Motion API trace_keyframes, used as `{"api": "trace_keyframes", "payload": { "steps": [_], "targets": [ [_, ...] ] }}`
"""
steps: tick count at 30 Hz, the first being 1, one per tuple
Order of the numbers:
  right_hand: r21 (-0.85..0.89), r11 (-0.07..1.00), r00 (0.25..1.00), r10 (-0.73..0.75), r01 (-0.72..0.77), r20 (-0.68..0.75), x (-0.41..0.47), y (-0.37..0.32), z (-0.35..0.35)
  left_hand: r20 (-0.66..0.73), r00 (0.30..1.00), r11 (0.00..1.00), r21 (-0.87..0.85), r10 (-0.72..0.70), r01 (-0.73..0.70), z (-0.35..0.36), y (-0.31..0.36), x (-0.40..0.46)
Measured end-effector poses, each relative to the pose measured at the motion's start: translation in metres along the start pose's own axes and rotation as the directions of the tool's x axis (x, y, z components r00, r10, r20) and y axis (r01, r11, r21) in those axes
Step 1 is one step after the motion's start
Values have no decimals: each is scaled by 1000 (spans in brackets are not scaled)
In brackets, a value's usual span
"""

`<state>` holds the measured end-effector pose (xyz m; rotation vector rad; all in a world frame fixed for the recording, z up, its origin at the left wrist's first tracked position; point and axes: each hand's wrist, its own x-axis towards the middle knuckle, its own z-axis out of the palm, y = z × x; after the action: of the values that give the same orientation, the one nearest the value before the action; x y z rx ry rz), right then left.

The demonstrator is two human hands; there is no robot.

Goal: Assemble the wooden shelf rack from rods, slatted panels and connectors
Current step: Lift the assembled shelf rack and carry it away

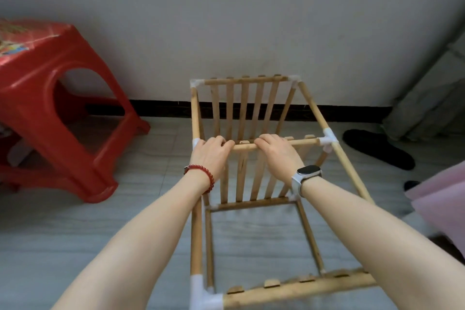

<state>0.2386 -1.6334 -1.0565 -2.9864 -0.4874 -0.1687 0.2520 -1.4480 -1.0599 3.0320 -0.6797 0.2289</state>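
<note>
**Both hands are holding the middle bar of the wooden rack**

The wooden rack is lying on its side on the grey floor, near the white wall. Its long rods are running away from the person, and white connectors are joining the rods at the corners; one connector is showing clearly at the right end of the middle bar.

The left hand is gripping this middle bar close to its left end, with the fingers curling over the top of the bar. A red bead bracelet is sitting on the left wrist. The right hand is gripping the same bar just beside the left hand, also with the fingers curling over it. A watch with a white strap is sitting on the right wrist.

Under the hands, one slatted panel is standing upright between the rods. A second slatted panel is closing the far end of the rack, next to the wall. A third one is crossing the near end, a little blurred.

A red plastic stool is standing on the floor at the left, well apart from the rack. A black insole is lying on the floor at the right, and some pink cloth is showing at the right edge.
</note>
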Motion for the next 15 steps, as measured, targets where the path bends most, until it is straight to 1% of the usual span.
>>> {"api": "trace_keyframes", "payload": {
  "steps": [4,5,7,9,10,13,14,15],
  "targets": [
    [88,995,999,39,-41,25,-9,-7,-2,-37,999,991,134,11,-5,2,-5,0],
    [121,992,999,41,-42,4,-16,-8,-5,-47,999,988,155,-7,14,3,-5,-1],
    [165,986,999,18,-13,-28,-38,-9,-14,-37,996,986,138,-86,91,0,1,-2],
    [220,975,1000,-12,8,17,-63,-9,-25,-54,989,986,90,-135,140,-7,9,-4],
    [256,967,998,-22,4,65,-78,-10,-30,-75,990,991,46,-122,125,-11,16,-8],
    [295,956,979,-47,-14,199,-117,-13,-38,-112,994,987,-158,8,-25,-18,40,-24],
    [280,960,973,-57,-8,224,-135,-16,-40,-81,995,971,-227,53,-70,-20,52,-35],
    [264,964,967,-71,4,245,-149,-18,-41,-16,996,951,-294,93,-93,-22,61,-45]
  ]
}}
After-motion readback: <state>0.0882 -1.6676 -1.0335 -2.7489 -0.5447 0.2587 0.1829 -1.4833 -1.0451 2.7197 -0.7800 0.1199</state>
